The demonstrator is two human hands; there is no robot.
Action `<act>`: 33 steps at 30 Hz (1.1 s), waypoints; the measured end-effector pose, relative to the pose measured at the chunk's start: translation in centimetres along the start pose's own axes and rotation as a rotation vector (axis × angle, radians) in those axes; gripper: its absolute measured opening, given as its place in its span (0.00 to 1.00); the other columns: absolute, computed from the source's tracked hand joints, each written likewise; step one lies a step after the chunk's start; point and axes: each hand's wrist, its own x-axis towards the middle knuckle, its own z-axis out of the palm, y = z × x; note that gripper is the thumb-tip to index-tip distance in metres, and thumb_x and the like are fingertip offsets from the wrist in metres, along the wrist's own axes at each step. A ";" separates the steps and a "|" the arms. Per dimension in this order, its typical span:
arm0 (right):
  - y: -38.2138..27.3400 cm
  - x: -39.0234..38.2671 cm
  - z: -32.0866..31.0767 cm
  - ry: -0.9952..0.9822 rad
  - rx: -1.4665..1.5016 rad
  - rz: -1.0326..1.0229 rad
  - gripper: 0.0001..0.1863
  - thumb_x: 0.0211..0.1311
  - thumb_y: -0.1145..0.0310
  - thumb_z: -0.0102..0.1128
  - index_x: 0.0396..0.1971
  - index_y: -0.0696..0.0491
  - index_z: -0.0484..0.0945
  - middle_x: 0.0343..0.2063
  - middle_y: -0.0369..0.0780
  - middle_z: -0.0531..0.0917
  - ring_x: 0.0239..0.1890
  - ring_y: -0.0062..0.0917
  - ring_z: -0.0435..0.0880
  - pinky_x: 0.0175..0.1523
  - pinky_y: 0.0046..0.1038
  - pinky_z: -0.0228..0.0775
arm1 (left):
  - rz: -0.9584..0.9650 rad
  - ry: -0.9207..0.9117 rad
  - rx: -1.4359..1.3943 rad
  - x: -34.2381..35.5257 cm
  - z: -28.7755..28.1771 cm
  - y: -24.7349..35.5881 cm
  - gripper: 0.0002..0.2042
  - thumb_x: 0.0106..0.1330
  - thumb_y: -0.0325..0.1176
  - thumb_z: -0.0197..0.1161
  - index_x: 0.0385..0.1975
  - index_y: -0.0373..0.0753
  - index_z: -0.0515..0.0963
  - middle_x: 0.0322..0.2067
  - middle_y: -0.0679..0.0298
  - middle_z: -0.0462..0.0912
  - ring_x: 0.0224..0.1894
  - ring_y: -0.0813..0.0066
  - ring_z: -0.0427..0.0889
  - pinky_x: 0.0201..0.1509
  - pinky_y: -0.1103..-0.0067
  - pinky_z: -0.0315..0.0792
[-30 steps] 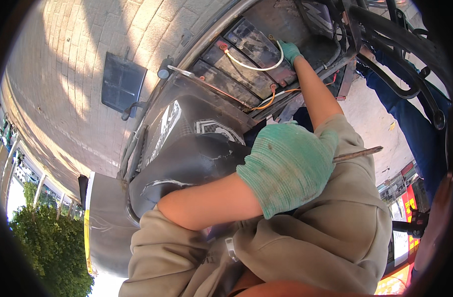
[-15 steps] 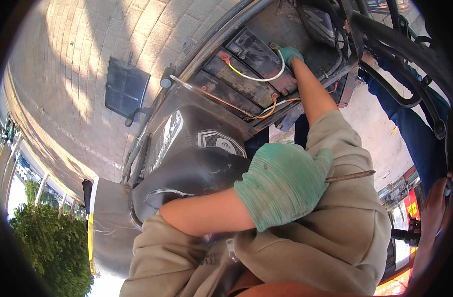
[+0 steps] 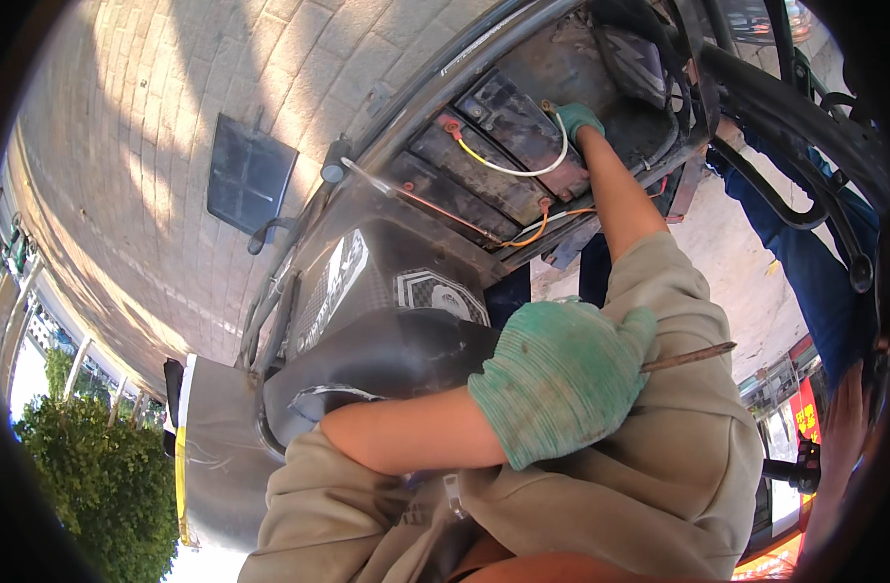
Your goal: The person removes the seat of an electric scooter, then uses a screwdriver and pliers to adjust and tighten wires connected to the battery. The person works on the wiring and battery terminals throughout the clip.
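Note:
My left hand (image 3: 566, 381), in a green knitted glove, is closed in front of my body around what looks like a screwdriver (image 3: 693, 358). Only its thin rusty shaft sticks out to the right; the grip is hidden. Further off, my right hand (image 3: 583, 120), gloved alike, reaches into the open battery compartment. Its partly hidden fingers pinch a white-and-yellow cable (image 3: 523, 173) beside its ring terminal (image 3: 547, 105). The cable's other end sits on a red terminal (image 3: 452, 127). Several dirty black batteries (image 3: 464, 160) lie side by side there. An orange cable (image 3: 537, 233) joins the nearest one.
A black seat (image 3: 386, 340) is left of the compartment. Dark frame tubes (image 3: 775, 87) cross the upper right. On the paving lies a dark flat panel (image 3: 251, 172). Another person's blue-trousered leg (image 3: 804, 253) is at the right. A reddish rod (image 3: 425, 199) lies along the batteries' edge.
The view has shifted slightly, so the compartment sits a little lower and to the right. Both hands keep nearly the same pose and hold.

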 end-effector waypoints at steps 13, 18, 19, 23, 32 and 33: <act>0.0 -1.2 -0.7 -0.020 -0.103 -0.057 0.32 0.62 0.41 0.46 0.53 0.51 0.80 0.57 0.47 0.78 0.61 0.41 0.76 0.63 0.37 0.65 | 0.097 0.049 -0.013 -0.1 0.2 -0.5 0.16 0.56 0.40 0.63 0.39 0.36 0.73 0.22 0.61 0.77 0.26 0.59 0.78 0.26 0.65 0.71; -0.8 -1.8 -0.9 -0.009 -0.135 -0.092 0.30 0.64 0.46 0.42 0.54 0.51 0.79 0.59 0.47 0.76 0.62 0.40 0.74 0.64 0.37 0.64 | 0.098 0.002 -0.028 0.3 0.0 -0.4 0.14 0.55 0.39 0.64 0.37 0.38 0.75 0.21 0.61 0.76 0.25 0.58 0.78 0.25 0.65 0.71; -0.9 -1.8 -1.2 -0.061 -0.143 -0.095 0.30 0.64 0.46 0.42 0.54 0.52 0.79 0.59 0.47 0.76 0.62 0.40 0.74 0.64 0.37 0.64 | 0.094 0.030 -0.039 0.4 -0.1 -0.3 0.13 0.55 0.38 0.64 0.36 0.39 0.75 0.21 0.61 0.76 0.25 0.57 0.78 0.25 0.64 0.71; -0.5 -1.9 -1.6 -0.065 -0.079 -0.054 0.33 0.64 0.44 0.40 0.55 0.53 0.78 0.59 0.48 0.76 0.62 0.39 0.74 0.65 0.37 0.63 | 0.075 -0.002 -0.063 0.4 -0.2 -0.3 0.10 0.56 0.38 0.63 0.34 0.42 0.76 0.20 0.60 0.76 0.24 0.56 0.78 0.24 0.64 0.71; -0.5 0.0 0.1 -0.020 0.081 0.024 0.34 0.63 0.43 0.39 0.57 0.53 0.77 0.62 0.48 0.72 0.66 0.39 0.70 0.67 0.36 0.59 | 0.047 0.021 -0.078 0.6 0.3 -0.4 0.08 0.59 0.36 0.61 0.33 0.40 0.75 0.20 0.60 0.78 0.24 0.57 0.79 0.27 0.63 0.71; -0.4 -0.1 0.1 -0.004 0.100 0.036 0.34 0.63 0.43 0.39 0.57 0.53 0.77 0.63 0.48 0.72 0.66 0.39 0.70 0.67 0.36 0.59 | 0.035 -0.024 -0.062 0.8 0.2 -0.5 0.08 0.59 0.36 0.62 0.33 0.40 0.75 0.20 0.60 0.78 0.24 0.57 0.79 0.27 0.63 0.71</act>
